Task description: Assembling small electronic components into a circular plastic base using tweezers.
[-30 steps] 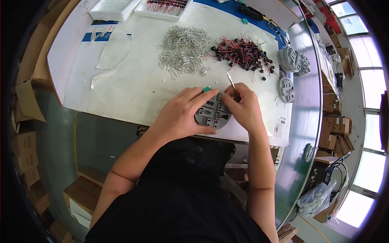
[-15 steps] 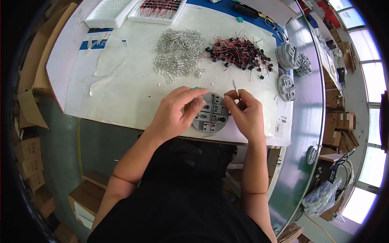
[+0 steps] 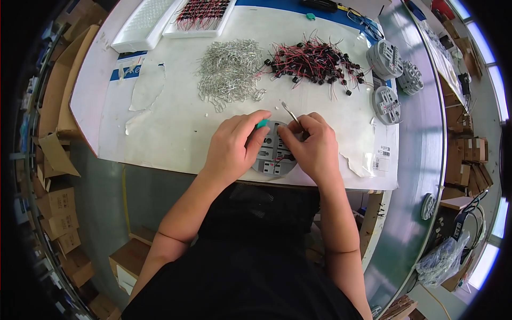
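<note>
A round grey fixture [image 3: 270, 167] with slots and raised blocks lies near the table's front edge; a small black part with red wire sits in it. My left hand [image 3: 233, 143] curls over its left side, thumb and fingers close together. A small green piece [image 3: 262, 123] shows between thumb and index finger; whether it is held or worn on a fingertip, I cannot tell. From the right, my right hand [image 3: 314, 145] reaches over the fixture, its fingers closed round a thin metal tool [image 3: 289, 111] whose flattened tip points away from me. Its fingertips hide part of the fixture.
Beyond my hands lie a heap of bent metal wire clips [image 3: 230, 69] and a pile of black parts with red wires [image 3: 319, 63]. White trays [image 3: 166, 31] stand at the back left. More grey fixtures [image 3: 385, 60] are stacked at the right, near glasses [image 3: 365, 22].
My right hand has moved left over the fixture, and its tool now tilts left. My left thumb and index fingertip are nearer the fixture, with more of the green piece showing. The view has shifted slightly.
</note>
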A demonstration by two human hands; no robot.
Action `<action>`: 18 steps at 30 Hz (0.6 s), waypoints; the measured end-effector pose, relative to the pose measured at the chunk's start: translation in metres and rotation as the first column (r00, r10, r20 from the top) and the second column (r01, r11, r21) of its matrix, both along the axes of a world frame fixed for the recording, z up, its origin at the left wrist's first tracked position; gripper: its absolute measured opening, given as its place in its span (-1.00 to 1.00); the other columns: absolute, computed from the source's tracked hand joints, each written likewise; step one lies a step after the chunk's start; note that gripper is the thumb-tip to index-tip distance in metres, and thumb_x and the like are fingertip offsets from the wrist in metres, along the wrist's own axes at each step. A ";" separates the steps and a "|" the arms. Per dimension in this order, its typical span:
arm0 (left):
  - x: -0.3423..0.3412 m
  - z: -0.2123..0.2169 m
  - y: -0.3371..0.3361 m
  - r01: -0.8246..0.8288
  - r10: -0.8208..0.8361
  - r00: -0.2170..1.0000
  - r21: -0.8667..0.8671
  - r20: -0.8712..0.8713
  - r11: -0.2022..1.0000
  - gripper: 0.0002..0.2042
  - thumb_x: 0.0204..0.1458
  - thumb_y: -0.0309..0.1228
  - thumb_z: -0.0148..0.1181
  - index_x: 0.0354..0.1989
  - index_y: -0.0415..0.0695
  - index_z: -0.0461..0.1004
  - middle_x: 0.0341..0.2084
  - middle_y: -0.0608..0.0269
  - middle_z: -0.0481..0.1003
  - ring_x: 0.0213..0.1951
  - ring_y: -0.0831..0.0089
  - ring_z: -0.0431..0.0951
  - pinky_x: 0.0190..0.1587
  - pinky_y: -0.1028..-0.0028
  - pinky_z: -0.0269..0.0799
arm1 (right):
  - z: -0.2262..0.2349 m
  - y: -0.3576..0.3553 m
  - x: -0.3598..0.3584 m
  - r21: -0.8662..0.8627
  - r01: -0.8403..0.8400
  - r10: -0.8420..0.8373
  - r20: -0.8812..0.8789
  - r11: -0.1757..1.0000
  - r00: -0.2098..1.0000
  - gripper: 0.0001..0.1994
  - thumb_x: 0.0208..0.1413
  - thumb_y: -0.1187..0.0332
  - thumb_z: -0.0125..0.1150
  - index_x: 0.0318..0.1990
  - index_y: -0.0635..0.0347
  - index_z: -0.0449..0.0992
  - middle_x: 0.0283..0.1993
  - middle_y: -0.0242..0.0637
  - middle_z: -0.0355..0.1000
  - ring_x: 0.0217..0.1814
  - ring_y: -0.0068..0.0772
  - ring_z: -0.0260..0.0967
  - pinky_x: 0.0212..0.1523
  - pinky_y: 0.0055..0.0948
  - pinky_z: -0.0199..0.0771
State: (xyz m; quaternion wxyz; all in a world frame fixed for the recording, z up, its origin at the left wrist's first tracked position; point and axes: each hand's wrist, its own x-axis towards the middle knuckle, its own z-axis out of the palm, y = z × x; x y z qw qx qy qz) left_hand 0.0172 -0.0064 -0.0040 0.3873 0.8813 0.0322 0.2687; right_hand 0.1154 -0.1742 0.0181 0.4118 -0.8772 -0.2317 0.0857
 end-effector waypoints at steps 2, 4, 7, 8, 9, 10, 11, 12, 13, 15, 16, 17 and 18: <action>0.001 0.000 0.000 -0.005 0.005 1.000 0.070 0.003 0.998 -0.76 0.20 -0.50 0.35 0.04 -0.15 0.59 -0.35 0.17 0.62 -0.32 0.15 0.61 -0.19 0.23 0.53 | 0.000 0.002 0.000 -0.016 -0.007 0.007 0.002 1.000 1.000 -0.76 0.15 0.30 0.46 -0.34 0.34 0.64 -0.38 -0.19 0.51 -0.45 -0.36 0.43 -0.32 -0.37 0.45; 0.001 -0.001 0.000 0.000 0.000 1.000 0.062 -0.006 0.998 -0.76 0.20 -0.48 0.35 0.03 -0.14 0.60 -0.34 0.18 0.63 -0.30 0.16 0.62 -0.17 0.23 0.52 | -0.002 -0.001 0.001 -0.008 -0.011 0.011 -0.015 1.000 1.000 -0.76 0.17 0.27 0.44 -0.31 0.31 0.65 -0.38 -0.22 0.52 -0.44 -0.33 0.45 -0.32 -0.34 0.46; 0.003 0.004 0.003 0.010 -0.009 1.000 0.048 -0.018 0.999 -0.77 0.20 -0.45 0.36 0.02 -0.12 0.60 -0.33 0.20 0.63 -0.26 0.19 0.62 -0.13 0.22 0.51 | -0.005 -0.008 0.006 0.008 -0.020 0.020 -0.045 1.000 0.999 -0.76 0.20 0.21 0.41 -0.26 0.24 0.67 -0.38 -0.28 0.54 -0.42 -0.27 0.48 -0.31 -0.28 0.49; 0.005 0.008 0.005 0.035 -0.035 0.999 0.113 -0.002 0.993 -0.77 0.19 -0.42 0.37 0.00 -0.12 0.61 -0.34 0.21 0.63 -0.25 0.20 0.62 -0.11 0.22 0.50 | -0.006 -0.012 0.008 0.122 0.023 -0.003 -0.159 0.992 0.987 -0.77 0.26 0.25 0.37 -0.26 0.26 0.66 -0.42 -0.33 0.50 -0.45 -0.39 0.41 -0.35 -0.36 0.41; 0.008 0.013 0.007 0.059 -0.062 0.998 0.178 0.012 0.982 -0.77 0.18 -0.39 0.38 -0.02 -0.12 0.61 -0.35 0.22 0.62 -0.23 0.22 0.61 -0.09 0.22 0.49 | -0.007 -0.016 0.010 0.230 0.077 -0.012 -0.272 0.970 0.962 -0.78 0.32 0.28 0.32 -0.25 0.28 0.65 -0.46 -0.38 0.46 -0.49 -0.51 0.35 -0.39 -0.45 0.34; 0.010 0.018 0.009 0.078 -0.087 0.996 0.247 0.026 0.966 -0.77 0.17 -0.36 0.39 -0.04 -0.11 0.61 -0.36 0.23 0.62 -0.21 0.24 0.61 -0.07 0.22 0.48 | -0.008 -0.019 0.013 0.331 0.138 -0.002 -0.381 0.933 0.925 -0.79 0.37 0.31 0.28 -0.25 0.29 0.64 -0.50 -0.43 0.42 -0.52 -0.63 0.28 -0.43 -0.53 0.26; 0.012 0.021 0.009 0.078 -0.089 0.995 0.256 0.032 0.964 -0.77 0.17 -0.36 0.39 -0.04 -0.11 0.61 -0.36 0.23 0.62 -0.21 0.24 0.61 -0.07 0.22 0.48 | -0.009 -0.024 0.016 0.340 0.137 0.000 -0.375 0.930 0.927 -0.79 0.37 0.31 0.28 -0.25 0.29 0.64 -0.50 -0.43 0.42 -0.52 -0.63 0.28 -0.43 -0.53 0.26; 0.013 0.025 0.005 0.112 -0.112 0.994 0.306 -0.019 0.945 -0.76 0.15 -0.33 0.40 -0.06 -0.11 0.62 -0.37 0.24 0.60 -0.21 0.25 0.60 -0.06 0.23 0.46 | -0.011 -0.030 0.019 0.381 0.168 0.016 -0.435 0.909 0.900 -0.78 0.40 0.30 0.25 -0.23 0.29 0.64 -0.51 -0.46 0.40 -0.52 -0.67 0.26 -0.45 -0.56 0.22; 0.013 0.028 0.002 0.148 -0.130 0.989 0.354 -0.073 0.924 -0.76 0.14 -0.30 0.41 -0.08 -0.11 0.62 -0.39 0.25 0.59 -0.21 0.26 0.59 -0.06 0.25 0.45 | -0.012 -0.035 0.020 0.418 0.200 0.037 -0.494 0.886 0.869 -0.77 0.42 0.30 0.22 -0.22 0.29 0.63 -0.51 -0.50 0.38 -0.52 -0.70 0.24 -0.46 -0.59 0.19; 0.017 0.032 -0.003 0.186 -0.148 0.981 0.406 -0.125 0.895 -0.75 0.12 -0.27 0.42 -0.10 -0.11 0.62 -0.41 0.26 0.58 -0.21 0.27 0.58 -0.06 0.26 0.43 | -0.014 -0.039 0.020 0.459 0.236 0.062 -0.546 0.856 0.836 -0.76 0.45 0.29 0.20 -0.20 0.28 0.63 -0.52 -0.53 0.36 -0.52 -0.74 0.22 -0.47 -0.62 0.15; 0.020 0.032 -0.005 0.206 -0.145 0.975 0.440 -0.168 0.874 -0.75 0.12 -0.26 0.42 -0.12 -0.11 0.63 -0.44 0.27 0.56 -0.23 0.27 0.57 -0.07 0.28 0.42 | -0.014 -0.040 0.019 0.478 0.249 0.064 -0.547 0.842 0.835 -0.76 0.44 0.28 0.21 -0.20 0.28 0.63 -0.52 -0.53 0.37 -0.52 -0.73 0.22 -0.47 -0.62 0.16; 0.023 0.032 -0.007 0.227 -0.140 0.967 0.472 -0.212 0.852 -0.75 0.11 -0.25 0.42 -0.13 -0.11 0.63 -0.46 0.28 0.53 -0.24 0.27 0.56 -0.08 0.29 0.41 | -0.015 -0.040 0.019 0.496 0.262 0.065 -0.549 0.828 0.833 -0.76 0.44 0.27 0.22 -0.20 0.28 0.63 -0.52 -0.52 0.37 -0.52 -0.73 0.23 -0.47 -0.62 0.18; 0.025 0.033 -0.009 0.252 -0.136 0.957 0.500 -0.256 0.829 -0.75 0.11 -0.24 0.42 -0.14 -0.11 0.63 -0.49 0.29 0.51 -0.25 0.27 0.56 -0.10 0.31 0.40 | -0.015 -0.043 0.019 0.511 0.279 0.064 -0.554 0.813 0.830 -0.76 0.43 0.27 0.23 -0.20 0.28 0.63 -0.51 -0.52 0.38 -0.52 -0.72 0.23 -0.47 -0.62 0.19</action>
